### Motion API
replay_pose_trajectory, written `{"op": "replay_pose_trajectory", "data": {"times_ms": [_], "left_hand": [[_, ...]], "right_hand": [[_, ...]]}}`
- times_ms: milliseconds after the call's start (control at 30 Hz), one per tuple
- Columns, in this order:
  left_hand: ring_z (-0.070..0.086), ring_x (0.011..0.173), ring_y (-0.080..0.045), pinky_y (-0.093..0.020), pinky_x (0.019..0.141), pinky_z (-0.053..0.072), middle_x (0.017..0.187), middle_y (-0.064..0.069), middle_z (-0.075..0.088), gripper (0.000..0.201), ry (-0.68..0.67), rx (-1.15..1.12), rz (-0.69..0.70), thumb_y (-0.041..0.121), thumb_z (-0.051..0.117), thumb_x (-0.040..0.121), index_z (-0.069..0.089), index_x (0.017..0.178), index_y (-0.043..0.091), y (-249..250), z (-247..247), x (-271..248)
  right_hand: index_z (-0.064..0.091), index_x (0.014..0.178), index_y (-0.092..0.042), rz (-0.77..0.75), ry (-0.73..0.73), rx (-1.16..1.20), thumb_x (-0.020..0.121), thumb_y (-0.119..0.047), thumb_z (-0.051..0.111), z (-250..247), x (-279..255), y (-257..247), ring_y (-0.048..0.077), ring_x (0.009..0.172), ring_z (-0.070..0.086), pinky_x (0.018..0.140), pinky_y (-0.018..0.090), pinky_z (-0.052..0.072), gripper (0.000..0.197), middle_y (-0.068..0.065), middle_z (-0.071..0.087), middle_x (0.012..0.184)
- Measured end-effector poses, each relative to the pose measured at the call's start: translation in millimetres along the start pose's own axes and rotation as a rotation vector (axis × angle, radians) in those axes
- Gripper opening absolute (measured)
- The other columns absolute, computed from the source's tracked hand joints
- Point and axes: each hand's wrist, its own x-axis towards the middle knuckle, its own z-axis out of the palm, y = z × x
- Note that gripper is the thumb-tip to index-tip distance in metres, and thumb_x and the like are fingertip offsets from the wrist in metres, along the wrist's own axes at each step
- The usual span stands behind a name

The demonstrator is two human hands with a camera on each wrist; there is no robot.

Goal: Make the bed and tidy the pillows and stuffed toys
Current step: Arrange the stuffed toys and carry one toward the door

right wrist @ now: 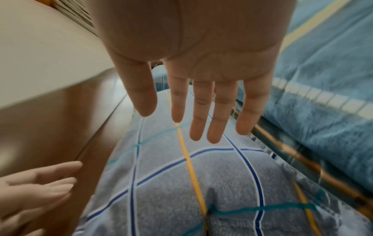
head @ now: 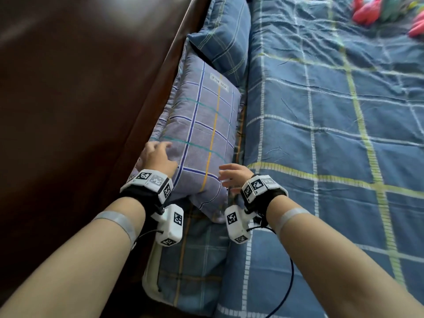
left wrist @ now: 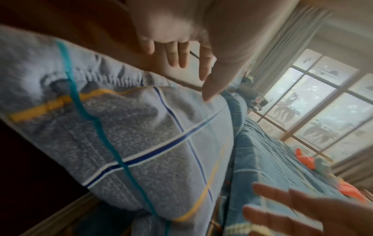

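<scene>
Hands [head: 158, 157] flanked the near end of the lilac checked pillow [head: 202, 125], both spread and gripping nothing.

The left one lay on the pillow's near-left corner, fingers loose; the right hand [head: 234, 176] hovered flat-fingered by the near-right corner. The pillow ran lengthwise near to far along the dark headboard [head: 80, 99], its far end tucked under a blue pillow [head: 224, 40], blue plaid quilt [head: 332, 134] on its right.

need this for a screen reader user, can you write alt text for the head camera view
Two bare hands reach over a lilac checked pillow propped against a dark brown headboard: the left hand rests on its near corner, and the right hand is open at its right edge. A blue plaid pillow lies beyond it, beside a blue plaid quilt.
</scene>
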Motion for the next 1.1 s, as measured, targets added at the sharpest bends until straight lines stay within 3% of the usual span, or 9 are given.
{"op": "replay_pose_trajectory", "data": {"times_ms": [67, 133, 233, 300, 400, 467, 667, 933, 1100], "left_hand": [[0.060, 0.108, -0.028, -0.035, 0.099, 0.045, 0.119, -0.013, 0.060, 0.043, -0.233, -0.054, 0.053, 0.013, 0.062, 0.078, 0.056, 0.120, 0.015, 22.4, -3.0, -21.4], [0.064, 0.083, -0.024, -0.028, 0.077, 0.052, 0.097, -0.015, 0.069, 0.040, -0.416, -0.040, 0.105, 0.021, 0.065, 0.075, 0.061, 0.113, 0.011, 51.6, -3.3, -48.5], [0.064, 0.088, -0.026, -0.023, 0.060, 0.040, 0.100, -0.015, 0.071, 0.025, -0.512, 0.142, 0.291, 0.022, 0.059, 0.086, 0.065, 0.104, 0.007, 102.8, 3.5, -87.6], [0.061, 0.102, -0.028, -0.023, 0.068, 0.037, 0.108, -0.015, 0.068, 0.025, -0.515, 0.289, 0.433, 0.026, 0.056, 0.088, 0.065, 0.103, 0.008, 139.0, 8.0, -118.0], [0.057, 0.107, -0.028, -0.026, 0.077, 0.039, 0.112, -0.014, 0.064, 0.026, -0.488, 0.419, 0.602, 0.033, 0.056, 0.086, 0.064, 0.101, 0.013, 191.8, 19.9, -169.3], [0.058, 0.106, -0.027, -0.028, 0.082, 0.043, 0.111, -0.011, 0.064, 0.026, -0.466, 0.464, 0.689, 0.037, 0.056, 0.085, 0.065, 0.099, 0.017, 230.0, 31.1, -210.2], [0.058, 0.109, -0.028, -0.027, 0.078, 0.041, 0.115, -0.010, 0.064, 0.033, -0.417, 0.514, 0.940, 0.038, 0.051, 0.090, 0.065, 0.106, 0.013, 359.3, 82.0, -377.8], [0.054, 0.115, -0.031, -0.034, 0.091, 0.044, 0.122, -0.014, 0.060, 0.038, -0.467, 0.613, 1.312, 0.036, 0.047, 0.093, 0.062, 0.112, 0.007, 517.4, 214.7, -659.9], [0.051, 0.121, -0.029, -0.034, 0.097, 0.042, 0.130, -0.012, 0.056, 0.042, -0.491, 0.762, 1.489, 0.035, 0.044, 0.095, 0.057, 0.123, 0.007, 597.9, 280.3, -798.9]], "right_hand": [[0.054, 0.113, -0.008, -0.055, 0.020, -0.029, 0.094, -0.009, 0.050, -7.9, -32.7, -9.3, 0.001, 0.034, 0.053, 0.033, 0.007, 0.034, 0.019, 0.005, 0.055, 0.067], [0.053, 0.101, -0.008, -0.099, 0.074, -0.083, 0.093, -0.006, 0.051, -20.2, -64.0, -20.1, -0.002, 0.024, 0.045, 0.029, 0.005, 0.030, 0.008, 0.005, 0.054, 0.056], [0.055, 0.075, -0.019, -0.147, 0.207, -0.323, 0.091, -0.015, 0.056, -53.9, -107.2, -26.3, -0.002, 0.029, 0.047, 0.033, 0.010, 0.035, 0.017, 0.000, 0.050, 0.062], [0.055, 0.071, -0.025, -0.155, 0.312, -0.447, 0.089, -0.024, 0.059, -82.9, -143.1, -25.4, 0.008, 0.049, 0.054, 0.047, 0.018, 0.042, 0.018, -0.003, 0.053, 0.067], [0.065, 0.103, -0.013, -0.132, 0.474, -0.623, 0.089, -0.029, 0.057, -134.5, -209.4, -10.4, 0.023, 0.090, 0.059, 0.080, 0.029, 0.047, 0.023, 0.006, 0.064, 0.097], [0.064, 0.107, -0.012, -0.112, 0.581, -0.711, 0.089, -0.031, 0.054, -172.9, -261.8, 6.1, 0.025, 0.105, 0.059, 0.086, 0.031, 0.046, 0.028, 0.009, 0.065, 0.111], [0.061, 0.108, -0.015, -0.010, 0.817, -0.840, 0.091, -0.033, 0.050, -297.1, -438.3, 96.7, 0.029, 0.107, 0.057, 0.083, 0.032, 0.045, 0.027, 0.011, 0.062, 0.116], [0.059, 0.103, -0.016, 0.232, 1.070, -0.821, 0.089, -0.032, 0.051, -460.6, -674.2, 277.6, 0.031, 0.103, 0.059, 0.084, 0.035, 0.047, 0.022, 0.011, 0.064, 0.111], [0.056, 0.095, -0.019, 0.322, 1.110, -0.710, 0.088, -0.031, 0.052, -545.0, -776.7, 371.7, 0.030, 0.100, 0.059, 0.083, 0.033, 0.047, 0.014, 0.010, 0.064, 0.110]]}}
